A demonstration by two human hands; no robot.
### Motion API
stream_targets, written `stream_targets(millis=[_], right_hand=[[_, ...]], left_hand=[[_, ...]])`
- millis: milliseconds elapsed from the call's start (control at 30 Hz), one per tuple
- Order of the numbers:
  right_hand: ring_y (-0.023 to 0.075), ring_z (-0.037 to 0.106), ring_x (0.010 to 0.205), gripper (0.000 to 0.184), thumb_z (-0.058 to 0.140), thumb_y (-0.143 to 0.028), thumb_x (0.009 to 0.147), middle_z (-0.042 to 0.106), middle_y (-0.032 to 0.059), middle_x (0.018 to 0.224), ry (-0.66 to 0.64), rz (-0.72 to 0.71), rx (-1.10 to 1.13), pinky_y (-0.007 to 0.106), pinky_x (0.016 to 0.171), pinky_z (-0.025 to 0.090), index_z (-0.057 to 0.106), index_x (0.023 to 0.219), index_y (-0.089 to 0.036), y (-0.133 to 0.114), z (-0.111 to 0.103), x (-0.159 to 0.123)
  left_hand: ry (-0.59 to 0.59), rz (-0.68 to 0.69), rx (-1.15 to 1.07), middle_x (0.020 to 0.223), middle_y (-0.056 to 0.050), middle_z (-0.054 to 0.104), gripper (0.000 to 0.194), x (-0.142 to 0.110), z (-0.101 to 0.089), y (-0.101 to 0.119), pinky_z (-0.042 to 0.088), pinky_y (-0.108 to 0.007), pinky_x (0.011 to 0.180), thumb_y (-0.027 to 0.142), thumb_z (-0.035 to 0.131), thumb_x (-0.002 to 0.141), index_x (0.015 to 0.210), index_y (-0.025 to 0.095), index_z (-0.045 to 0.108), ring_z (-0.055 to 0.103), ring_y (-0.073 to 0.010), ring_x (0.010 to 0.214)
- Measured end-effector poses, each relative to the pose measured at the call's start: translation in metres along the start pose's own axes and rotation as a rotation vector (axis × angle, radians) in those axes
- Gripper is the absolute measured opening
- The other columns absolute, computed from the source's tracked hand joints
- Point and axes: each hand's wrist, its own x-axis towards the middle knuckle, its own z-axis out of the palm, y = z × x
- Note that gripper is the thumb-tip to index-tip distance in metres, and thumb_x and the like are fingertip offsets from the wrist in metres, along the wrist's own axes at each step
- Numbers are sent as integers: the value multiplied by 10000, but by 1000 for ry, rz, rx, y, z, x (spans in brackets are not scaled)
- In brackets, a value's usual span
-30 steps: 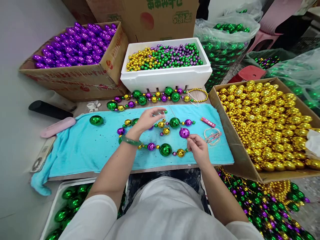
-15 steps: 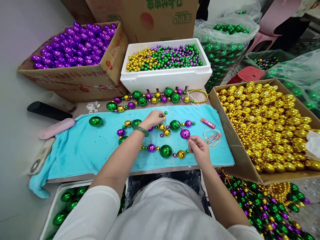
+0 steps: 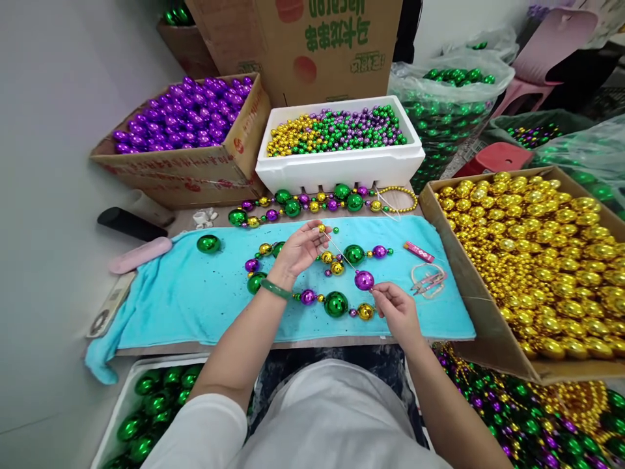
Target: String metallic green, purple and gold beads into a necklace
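The left hand (image 3: 299, 250) pinches a small round gold bead (image 3: 321, 228) at the tip of a thin straight needle (image 3: 342, 253), the right hand (image 3: 399, 314) pinches its lower end beside a glossy purple ball (image 3: 364, 281), above the turquoise cloth (image 3: 170, 293), so threading seems in hand, next requiring steady sliding.

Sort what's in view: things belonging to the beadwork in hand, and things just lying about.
Part of the job, it seems:
gold bead, in the left hand
purple ball, at the right hand
thin rod between them
bead row on the towel
foam box of small beads

Just lying about, apparently:
pink oblong object
black cylinder
pink chair
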Motion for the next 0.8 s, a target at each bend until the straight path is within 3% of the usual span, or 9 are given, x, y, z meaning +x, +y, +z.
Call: stream_targets(millis=[567, 800], right_hand=[[89, 375, 455, 309, 664, -481, 754, 441, -47, 505, -3, 7, -5, 223, 436, 300, 611, 747, -176, -5, 3, -2], [86, 367, 442, 303, 660, -478, 754, 428, -54, 494, 1, -2, -4, 222, 426, 292, 605, 737, -180, -5, 5, -1]], left_hand=[[75, 75, 16, 839, -12, 724, 261, -6, 3, 0, 510, -199, 648, 57, 751, 703, 868, 183, 593, 669, -99, 696], [39, 99, 34, 834, -9, 727, 291, -6, 2, -4, 516, -196, 637, 52, 782, 637, 840, 173, 613, 663, -94, 685]])
